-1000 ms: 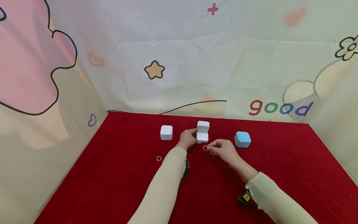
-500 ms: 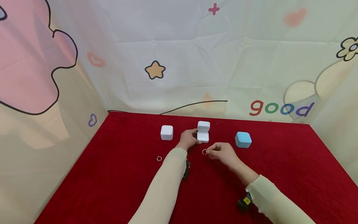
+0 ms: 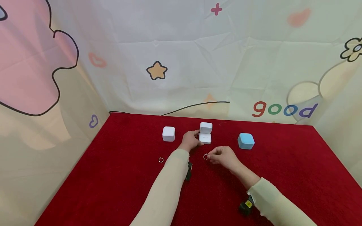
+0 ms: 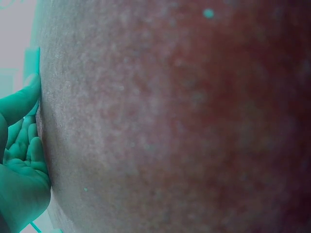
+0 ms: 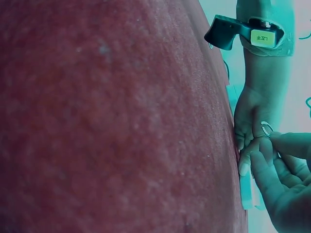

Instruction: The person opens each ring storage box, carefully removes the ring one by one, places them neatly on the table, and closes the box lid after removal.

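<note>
A small white ring box [image 3: 205,138] stands with its lid up near the back middle of the red cloth. My left hand [image 3: 189,140] grips it from the left, thumb at its front and a finger along its side. Just in front of the box, my right hand [image 3: 224,156] pinches a thin ring [image 3: 204,157] between thumb and fingertip. In the right wrist view that ring [image 5: 263,124] shows a row of bright stones and overlaps my left hand [image 5: 250,111]. At its left edge, the left wrist view shows my left hand [image 4: 22,150] with the thumb against the box.
A second ring [image 3: 159,160] lies on the red cloth [image 3: 113,188], left of my left sleeve. A closed white box [image 3: 168,134] stands to the left, a closed light blue box [image 3: 246,141] to the right. A printed curtain [image 3: 192,69] hangs behind.
My right hand has drawn back from the ring box towards me and slightly left, the ring still pinched in it. The left hand stays on the box.
</note>
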{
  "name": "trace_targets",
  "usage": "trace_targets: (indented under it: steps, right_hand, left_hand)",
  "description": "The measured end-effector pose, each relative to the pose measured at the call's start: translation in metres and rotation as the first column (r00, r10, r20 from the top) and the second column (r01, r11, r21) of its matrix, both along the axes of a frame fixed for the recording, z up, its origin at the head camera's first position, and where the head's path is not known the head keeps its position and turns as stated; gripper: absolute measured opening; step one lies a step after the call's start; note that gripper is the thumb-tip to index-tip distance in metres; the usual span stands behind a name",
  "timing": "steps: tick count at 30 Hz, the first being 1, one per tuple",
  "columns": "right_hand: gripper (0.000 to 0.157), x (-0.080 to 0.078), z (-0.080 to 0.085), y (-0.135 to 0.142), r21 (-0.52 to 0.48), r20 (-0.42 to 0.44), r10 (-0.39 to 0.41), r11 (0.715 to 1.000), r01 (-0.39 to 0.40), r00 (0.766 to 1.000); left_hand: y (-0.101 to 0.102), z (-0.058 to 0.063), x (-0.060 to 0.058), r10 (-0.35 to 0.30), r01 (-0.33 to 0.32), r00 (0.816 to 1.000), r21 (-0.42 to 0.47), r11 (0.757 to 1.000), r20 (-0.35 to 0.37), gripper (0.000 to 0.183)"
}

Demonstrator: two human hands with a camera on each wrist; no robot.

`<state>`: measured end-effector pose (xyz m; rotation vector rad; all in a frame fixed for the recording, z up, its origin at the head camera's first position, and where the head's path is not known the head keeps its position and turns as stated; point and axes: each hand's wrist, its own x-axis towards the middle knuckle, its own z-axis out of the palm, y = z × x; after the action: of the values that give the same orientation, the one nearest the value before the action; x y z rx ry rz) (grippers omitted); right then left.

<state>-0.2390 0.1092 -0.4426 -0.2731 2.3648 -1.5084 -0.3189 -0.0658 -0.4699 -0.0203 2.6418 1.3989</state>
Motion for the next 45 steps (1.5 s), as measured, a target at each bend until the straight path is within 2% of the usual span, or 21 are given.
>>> trace_targets:
  steps: [16, 45]
  right_hand:
    - [0.02, 0.001, -0.005, -0.002, -0.005, 0.008, 0.049, 0.999, -0.048, 0.999]
    - [0.017, -0.004, -0.011, -0.005, 0.013, 0.043, 0.067, 0.998, -0.067, 0.997]
  left_hand:
    - [0.0, 0.0, 0.002, 0.002, -0.003, 1.0, 0.009, 1.0, 0.009, 0.065]
    - [-0.001, 0.003, 0.001, -0.018, 0.018, 1.0, -0.019, 1.0, 0.001, 0.065]
